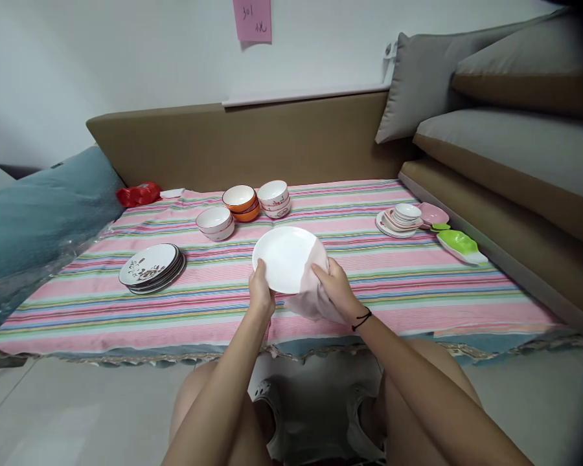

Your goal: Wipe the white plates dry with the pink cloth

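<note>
A white plate (pixel 284 257) is held up over the striped cloth in the middle of the view. My left hand (pixel 261 289) grips its near left rim, fingers closed. My right hand (pixel 337 285) is closed on a pale pink cloth (pixel 312 292) that lies against the plate's right edge and hangs down below it. A black band sits on my right wrist.
On the striped cloth (pixel 418 285): a stack of patterned plates (pixel 151 267) at left, white and orange bowls (pixel 245 204) behind, small dishes (pixel 404 219) and a green dish (pixel 461 246) at right. Cushions (pixel 505 136) rise at right, a blue pillow (pixel 39 213) at left.
</note>
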Available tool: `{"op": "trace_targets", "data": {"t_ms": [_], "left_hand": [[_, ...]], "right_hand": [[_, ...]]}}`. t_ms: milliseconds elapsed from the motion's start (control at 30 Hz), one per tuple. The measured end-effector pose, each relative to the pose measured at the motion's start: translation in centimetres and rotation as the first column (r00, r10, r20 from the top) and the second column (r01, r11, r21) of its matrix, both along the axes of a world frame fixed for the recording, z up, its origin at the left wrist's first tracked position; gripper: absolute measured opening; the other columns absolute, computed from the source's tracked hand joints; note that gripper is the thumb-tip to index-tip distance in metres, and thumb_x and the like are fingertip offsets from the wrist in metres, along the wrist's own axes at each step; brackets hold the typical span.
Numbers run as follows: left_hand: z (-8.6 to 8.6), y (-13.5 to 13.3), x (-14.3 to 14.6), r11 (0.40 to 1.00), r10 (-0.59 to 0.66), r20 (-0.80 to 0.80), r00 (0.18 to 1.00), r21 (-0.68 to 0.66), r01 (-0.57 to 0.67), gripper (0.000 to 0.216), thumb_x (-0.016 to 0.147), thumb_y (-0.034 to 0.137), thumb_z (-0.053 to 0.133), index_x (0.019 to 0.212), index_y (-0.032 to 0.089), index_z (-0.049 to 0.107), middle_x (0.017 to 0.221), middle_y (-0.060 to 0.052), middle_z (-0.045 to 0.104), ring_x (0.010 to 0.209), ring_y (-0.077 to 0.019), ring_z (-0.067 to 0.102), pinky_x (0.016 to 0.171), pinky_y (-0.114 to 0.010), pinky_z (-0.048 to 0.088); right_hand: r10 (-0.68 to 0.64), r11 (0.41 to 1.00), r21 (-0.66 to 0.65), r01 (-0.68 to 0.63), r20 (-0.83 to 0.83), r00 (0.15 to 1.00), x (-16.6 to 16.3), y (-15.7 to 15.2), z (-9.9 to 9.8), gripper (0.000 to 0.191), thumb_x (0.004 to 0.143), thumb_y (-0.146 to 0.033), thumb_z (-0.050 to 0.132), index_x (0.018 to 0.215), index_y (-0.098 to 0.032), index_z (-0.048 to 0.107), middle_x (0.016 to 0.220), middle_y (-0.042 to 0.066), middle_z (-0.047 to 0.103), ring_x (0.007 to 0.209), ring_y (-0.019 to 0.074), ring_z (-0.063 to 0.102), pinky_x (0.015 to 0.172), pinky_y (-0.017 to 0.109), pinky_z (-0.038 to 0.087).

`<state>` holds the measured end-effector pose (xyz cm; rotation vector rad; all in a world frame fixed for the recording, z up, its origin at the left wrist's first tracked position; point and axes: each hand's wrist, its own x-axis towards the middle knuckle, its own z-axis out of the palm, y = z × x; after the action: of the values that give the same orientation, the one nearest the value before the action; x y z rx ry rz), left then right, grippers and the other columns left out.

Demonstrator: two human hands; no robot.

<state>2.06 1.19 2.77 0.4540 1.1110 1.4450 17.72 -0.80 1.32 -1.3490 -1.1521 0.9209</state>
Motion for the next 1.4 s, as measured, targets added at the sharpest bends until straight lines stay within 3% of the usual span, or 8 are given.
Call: {"op": "trace_targets", "data": {"t_ms": [233,500,733,833,1000,1167,1267,1400], "left_hand": [[1.0,-1.1,-0.2,0.963,-0.268,-0.093,0.959,0.014,0.27,0.031,0.078,0.03,0.062,0.102,0.009,0.064,0.099,-0.013,0.07,0.078,-0.022,0.066,0.06,-0.028,0.053],[2.6,-1.8,-1.7,0.774,-0.629,-0.143,0.764,-0.028,0.632,0.046,0.066,0.03,0.072,0.106,0.01,0.065,0.097,-0.013,0.07,0.077,-0.0235,0.064,0.061,-0.03,0.05],[3.0,-1.6,-2.4,0.683,-0.73,-0.062,0.681,-0.026,0.73,0.055,0.083,0.056,0.052,0.119,0.016,0.061,0.104,-0.014,0.069,0.086,-0.026,0.066,0.069,-0.032,0.052],[2.9,-1.8,-2.3,0.695,-0.719,-0.054,0.693,-0.075,0.715,0.054,0.083,0.054,0.052,0.117,0.013,0.061,0.1,-0.016,0.07,0.081,-0.0258,0.068,0.066,-0.032,0.054],[2.8,-2.0,-1.5,0.835,-0.549,-0.027,0.835,-0.055,0.547,0.052,0.087,0.05,0.048,0.118,0.01,0.06,0.095,-0.016,0.071,0.079,-0.0269,0.069,0.067,-0.034,0.055],[2.0,-1.3,-1.0,0.95,-0.312,-0.01,0.95,0.009,0.312,0.051,0.088,0.051,0.045,0.121,0.014,0.058,0.103,-0.013,0.07,0.092,-0.0252,0.067,0.077,-0.033,0.055],[1.4,-0.9,-0.9,0.968,-0.252,-0.015,0.968,0.014,0.252,0.051,0.088,0.053,0.046,0.121,0.017,0.058,0.106,-0.012,0.07,0.096,-0.0245,0.066,0.079,-0.033,0.054],[1.3,-1.2,-0.9,0.947,-0.32,-0.063,0.945,-0.054,0.317,0.05,0.087,0.051,0.046,0.12,0.015,0.058,0.106,-0.013,0.069,0.092,-0.0252,0.066,0.072,-0.033,0.056]], "right_hand": [[-0.049,0.999,-0.008,0.049,0.012,0.999,3.3,1.4,1.0,0.037,0.075,-0.048,0.054,0.09,-0.015,0.06,0.087,0.006,0.063,0.08,0.02,0.053,0.067,0.029,0.042],[0.102,0.995,0.011,-0.103,0.061,0.993,5.9,1.2,2.1,0.039,0.076,-0.055,0.055,0.076,-0.016,0.056,0.068,0.0,0.05,0.064,0.0132,0.042,0.058,0.024,0.034],[0.15,0.987,0.035,-0.159,0.183,0.971,5.7,0.7,3.5,0.045,0.078,-0.06,0.052,0.062,-0.019,0.041,0.06,-0.003,0.035,0.059,0.0099,0.031,0.051,0.023,0.023],[0.156,0.985,0.048,-0.168,0.193,0.969,5.5,0.6,3.6,0.046,0.079,-0.059,0.051,0.061,-0.02,0.037,0.06,-0.004,0.032,0.058,0.0093,0.03,0.051,0.023,0.022],[0.048,0.993,0.096,-0.063,0.148,0.988,5.3,0.9,2.8,0.046,0.081,-0.059,0.048,0.061,-0.021,0.034,0.059,-0.004,0.032,0.056,0.0094,0.03,0.052,0.023,0.024],[0.082,0.992,0.085,-0.092,0.11,0.991,3.6,0.5,1.8,0.032,0.083,-0.05,0.05,0.083,-0.019,0.054,0.082,0.002,0.059,0.075,0.0165,0.05,0.068,0.027,0.04],[0.123,0.991,0.058,-0.12,-0.057,0.991,2.0,0.0,1.3,0.035,0.081,-0.042,0.054,0.108,-0.021,0.055,0.113,0.007,0.061,0.1,0.021,0.054,0.083,0.031,0.044],[0.114,0.993,-0.002,-0.117,-0.222,0.968,1.5,0.2,0.9,0.044,0.073,-0.039,0.061,0.111,-0.02,0.055,0.116,0.009,0.061,0.098,0.0224,0.057,0.08,0.032,0.047]]}}
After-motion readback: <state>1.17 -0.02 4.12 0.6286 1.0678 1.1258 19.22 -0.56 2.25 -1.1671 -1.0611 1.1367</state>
